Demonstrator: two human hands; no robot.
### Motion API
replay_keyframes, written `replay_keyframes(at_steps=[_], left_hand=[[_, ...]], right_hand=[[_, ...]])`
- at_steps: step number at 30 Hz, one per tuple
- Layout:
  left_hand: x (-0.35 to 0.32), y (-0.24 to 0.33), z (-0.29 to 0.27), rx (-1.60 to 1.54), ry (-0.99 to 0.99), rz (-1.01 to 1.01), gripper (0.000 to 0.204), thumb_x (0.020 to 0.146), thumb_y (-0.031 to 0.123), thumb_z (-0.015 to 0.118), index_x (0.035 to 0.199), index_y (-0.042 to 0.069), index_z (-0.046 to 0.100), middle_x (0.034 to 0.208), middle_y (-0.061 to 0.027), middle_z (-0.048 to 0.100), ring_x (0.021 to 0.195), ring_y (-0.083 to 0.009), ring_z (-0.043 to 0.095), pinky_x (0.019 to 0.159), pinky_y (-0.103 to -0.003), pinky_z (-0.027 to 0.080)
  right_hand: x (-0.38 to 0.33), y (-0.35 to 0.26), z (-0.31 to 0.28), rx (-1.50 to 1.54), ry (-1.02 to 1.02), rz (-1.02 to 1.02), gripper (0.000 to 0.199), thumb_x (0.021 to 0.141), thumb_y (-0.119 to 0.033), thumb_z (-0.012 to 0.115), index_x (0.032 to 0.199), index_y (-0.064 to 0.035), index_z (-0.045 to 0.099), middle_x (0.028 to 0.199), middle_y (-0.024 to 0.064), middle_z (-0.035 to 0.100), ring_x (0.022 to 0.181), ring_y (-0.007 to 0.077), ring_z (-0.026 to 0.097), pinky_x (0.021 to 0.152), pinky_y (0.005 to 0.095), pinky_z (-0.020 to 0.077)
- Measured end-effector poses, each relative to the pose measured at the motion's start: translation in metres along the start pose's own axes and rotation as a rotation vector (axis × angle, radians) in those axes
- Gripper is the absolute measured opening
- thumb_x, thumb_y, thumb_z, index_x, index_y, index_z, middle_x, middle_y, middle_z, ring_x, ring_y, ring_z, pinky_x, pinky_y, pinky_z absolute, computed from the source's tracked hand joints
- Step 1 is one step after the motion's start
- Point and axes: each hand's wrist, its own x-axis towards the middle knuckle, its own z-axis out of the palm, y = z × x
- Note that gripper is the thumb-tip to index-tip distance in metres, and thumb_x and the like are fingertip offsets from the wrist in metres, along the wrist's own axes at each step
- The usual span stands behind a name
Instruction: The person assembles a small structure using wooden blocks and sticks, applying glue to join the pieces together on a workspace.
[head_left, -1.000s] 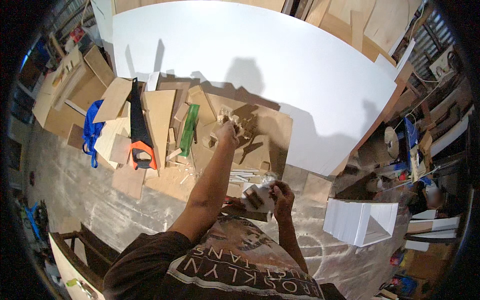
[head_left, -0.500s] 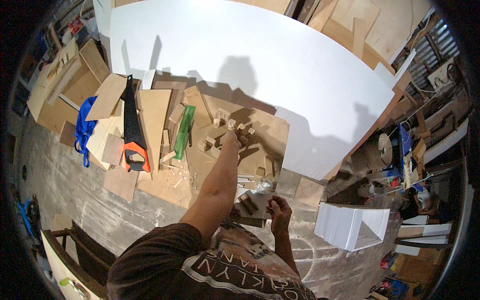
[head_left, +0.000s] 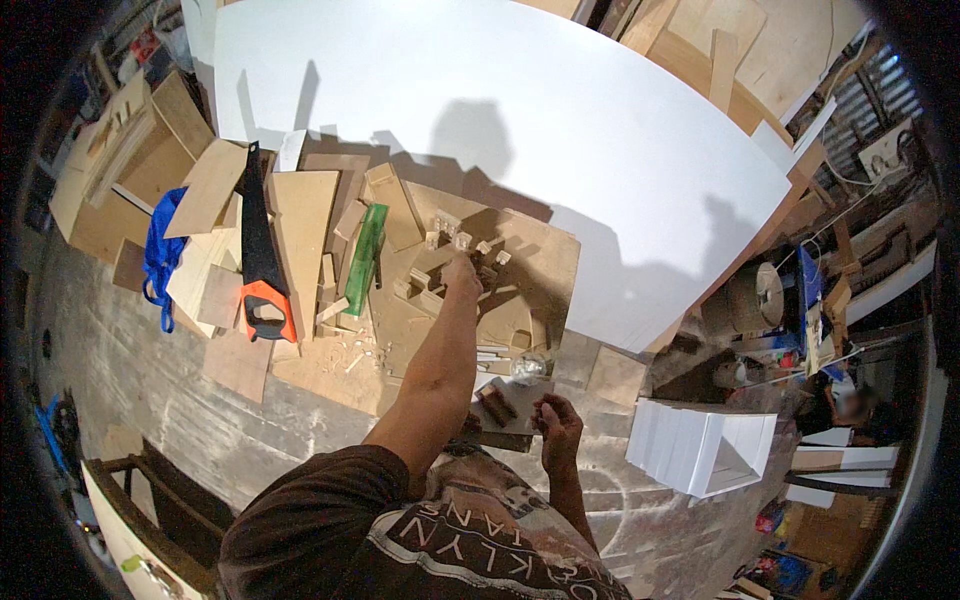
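Observation:
My left hand (head_left: 460, 271) reaches out over the wooden board (head_left: 550, 258), amid small wood pieces (head_left: 484, 247). Its fingers are too small and shadowed to make out. Several short wood blocks (head_left: 430, 299) lie just left of the wrist. Nearer my body, my right hand (head_left: 558, 422) is closed with the fingertips drawn together; what they hold, if anything, is too small to name. Beside it are two brown wood blocks (head_left: 497, 405), and a crumpled clear plastic bag (head_left: 527, 369) lies a little farther off.
A handsaw (head_left: 262, 240) with an orange handle and a green strip (head_left: 368, 262) lie to the left, near a blue cloth bag (head_left: 163, 250). A large white panel (head_left: 620, 140) spans the far side. On the right stands a white box (head_left: 690, 445).
The view has shifted slightly. My left hand stays among the small wood pieces, and my right hand keeps its closed pose.

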Motion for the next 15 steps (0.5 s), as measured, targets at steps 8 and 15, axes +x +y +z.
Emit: replay_keyframes(at_steps=[8,15], left_hand=[[-0.030,-0.008,0.014,-0.083,0.003,0.149,0.046,0.086,0.021,0.066,0.123,-0.004,0.054,0.111,-0.0144,0.063,0.082,-0.0278,0.067,0.056,-0.042,0.055],[-0.022,-0.017,0.009,0.023,0.059,0.284,0.044,0.086,0.011,0.067,0.123,-0.006,0.051,0.115,-0.0166,0.062,0.096,-0.0279,0.064,0.081,-0.038,0.054]], right_hand=[[-0.001,0.006,-0.010,-0.038,0.019,-0.007,0.018,0.093,-0.007,0.063,0.111,-0.0016,0.064,0.096,0.0078,0.068,0.075,0.0134,0.063,0.065,0.0269,0.0515],[-0.005,0.002,-0.002,-0.012,0.021,0.011,0.018,0.094,-0.007,0.062,0.111,-0.0016,0.064,0.096,0.0079,0.068,0.075,0.0136,0.063,0.065,0.0267,0.0516]])
